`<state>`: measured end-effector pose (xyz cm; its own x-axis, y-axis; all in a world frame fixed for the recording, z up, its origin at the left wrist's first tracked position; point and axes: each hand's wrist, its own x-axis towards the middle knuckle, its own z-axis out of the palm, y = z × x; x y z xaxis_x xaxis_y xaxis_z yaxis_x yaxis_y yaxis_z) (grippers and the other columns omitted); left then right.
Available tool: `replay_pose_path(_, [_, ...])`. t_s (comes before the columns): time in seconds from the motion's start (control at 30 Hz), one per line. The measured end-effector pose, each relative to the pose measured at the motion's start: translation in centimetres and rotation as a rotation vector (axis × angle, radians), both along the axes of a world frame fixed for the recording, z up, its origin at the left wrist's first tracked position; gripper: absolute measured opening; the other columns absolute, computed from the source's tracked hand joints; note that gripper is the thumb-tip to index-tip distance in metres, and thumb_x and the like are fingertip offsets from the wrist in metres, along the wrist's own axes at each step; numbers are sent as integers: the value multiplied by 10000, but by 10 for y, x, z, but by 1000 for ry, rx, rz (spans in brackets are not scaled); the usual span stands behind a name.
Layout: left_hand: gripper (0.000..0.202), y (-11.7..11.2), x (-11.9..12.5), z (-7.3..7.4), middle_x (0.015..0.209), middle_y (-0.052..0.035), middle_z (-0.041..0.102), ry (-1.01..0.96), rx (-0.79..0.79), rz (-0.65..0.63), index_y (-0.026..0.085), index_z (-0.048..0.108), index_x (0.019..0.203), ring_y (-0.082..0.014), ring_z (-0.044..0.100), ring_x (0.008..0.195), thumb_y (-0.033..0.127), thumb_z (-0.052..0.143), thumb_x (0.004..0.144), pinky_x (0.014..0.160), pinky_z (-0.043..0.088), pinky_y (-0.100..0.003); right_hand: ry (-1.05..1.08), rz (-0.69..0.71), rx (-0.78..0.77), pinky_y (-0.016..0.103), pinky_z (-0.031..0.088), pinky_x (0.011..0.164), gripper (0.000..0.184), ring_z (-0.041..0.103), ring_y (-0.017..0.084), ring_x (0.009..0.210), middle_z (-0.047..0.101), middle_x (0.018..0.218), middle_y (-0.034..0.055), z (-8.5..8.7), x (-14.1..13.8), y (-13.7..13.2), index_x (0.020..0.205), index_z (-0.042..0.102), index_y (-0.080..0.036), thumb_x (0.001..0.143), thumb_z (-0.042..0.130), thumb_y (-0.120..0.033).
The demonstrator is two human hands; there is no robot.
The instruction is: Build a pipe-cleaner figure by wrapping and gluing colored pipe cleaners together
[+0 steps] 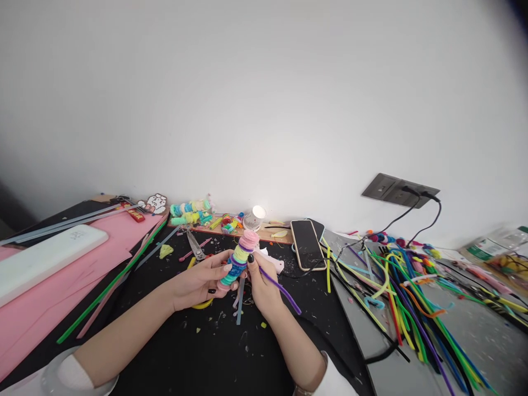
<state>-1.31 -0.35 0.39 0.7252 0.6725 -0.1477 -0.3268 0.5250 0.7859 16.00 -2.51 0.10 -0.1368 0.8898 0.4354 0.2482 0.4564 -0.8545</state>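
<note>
A stick-shaped bundle wound with pipe cleaners in pink, yellow, purple, blue and teal bands tilts in front of me. My left hand is closed around its lower part, fingers behind and thumb in front. On its right side, my right hand pinches a purple pipe cleaner against the bundle, and the tail sticks out past the hand to the lower right. Beneath the hands, a pale strip and a yellow ring-shaped piece, partly hidden, lie on the black mat.
Similar wound bundles and a paper cup stand along the wall. Pliers lie left of my hands; a phone lies to the right. Many loose pipe cleaners cover the right side. A white box sits on pink sheets.
</note>
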Motion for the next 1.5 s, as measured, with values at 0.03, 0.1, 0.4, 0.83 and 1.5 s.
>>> replay_pose_path(0.03, [369, 0, 0, 1, 879, -49, 617, 8, 0, 5, 240, 553, 1149, -126, 599, 701, 290, 679, 805, 511, 306, -187, -14, -12, 8, 246, 300, 557, 370, 397, 120, 581, 436, 623, -24, 0, 0, 0, 653, 423, -194, 976, 347, -359])
replay_pose_path(0.1, [382, 0, 1, 2, 835, -38, 612, 25, 4, 15, 232, 551, 1154, -125, 594, 696, 303, 682, 802, 512, 304, -190, -38, -41, 17, 250, 285, 554, 370, 367, 122, 579, 398, 614, -30, 0, 0, 0, 646, 388, -200, 973, 347, -367])
replay_pose_path(0.4, [383, 3, 3, -9, 836, -30, 607, -62, -12, -10, 248, 518, 1240, -99, 546, 679, 237, 605, 867, 606, 358, -227, -43, -81, -1, 261, 274, 536, 368, 364, 129, 552, 398, 593, -30, -6, 2, 3, 640, 374, -208, 969, 351, -373])
replay_pose_path(0.83, [342, 4, 3, -9, 860, -54, 617, -95, -12, -43, 235, 538, 1227, -118, 559, 702, 225, 571, 887, 609, 348, -239, -29, -65, -6, 254, 287, 523, 361, 376, 125, 537, 407, 588, -33, -5, 2, 4, 641, 385, -209, 967, 361, -364])
replay_pose_path(1.5, [345, 1, 12, -1, 928, -46, 620, 36, 104, 148, 219, 602, 1134, -136, 555, 762, 248, 679, 800, 641, 389, -251, -108, -130, -12, 267, 297, 519, 387, 384, 135, 538, 424, 587, -22, -9, 3, 5, 626, 366, -216, 966, 346, -400])
